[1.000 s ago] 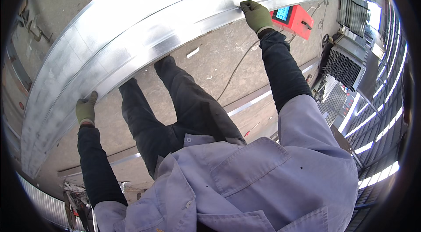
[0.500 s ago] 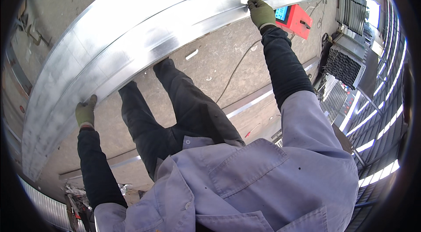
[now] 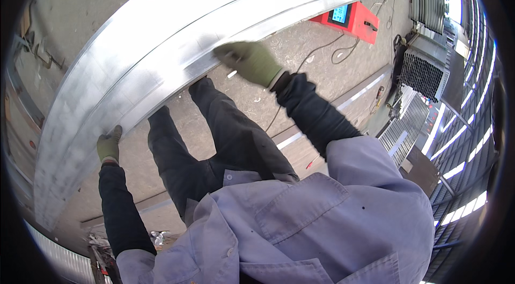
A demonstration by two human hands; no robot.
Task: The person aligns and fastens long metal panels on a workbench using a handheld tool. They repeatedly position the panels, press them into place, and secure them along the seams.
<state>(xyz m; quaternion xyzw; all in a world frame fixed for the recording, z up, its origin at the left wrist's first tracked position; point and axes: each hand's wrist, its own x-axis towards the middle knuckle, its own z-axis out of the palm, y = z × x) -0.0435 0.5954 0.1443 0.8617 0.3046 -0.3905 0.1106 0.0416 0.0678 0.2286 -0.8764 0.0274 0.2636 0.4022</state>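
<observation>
A long, shiny metal panel (image 3: 161, 42) with lengthwise fold lines sweeps across the view from lower left to upper right. My left hand (image 3: 109, 145), in an olive-green glove, is closed on the panel's near edge toward its left end. Its fingertips lie at that rim, partly hidden. My right hand (image 3: 249, 63), in a matching glove, is over the near edge around the panel's middle, just beyond my feet. Motion smears its fingers, so whether it touches the metal or holds anything is unclear.
A red machine (image 3: 358, 22) with a lit screen stands on the floor behind the panel's near edge, with cables beside it. Bundled metal tubes (image 3: 424, 72) are stacked at the right. A metal strip (image 3: 357, 99) lies on the floor. Clamps (image 3: 45, 53) show at far left.
My right hand has left its place near the red machine and moved left and nearer along the panel's edge. My left hand stays on the edge; the view has shifted slightly.
</observation>
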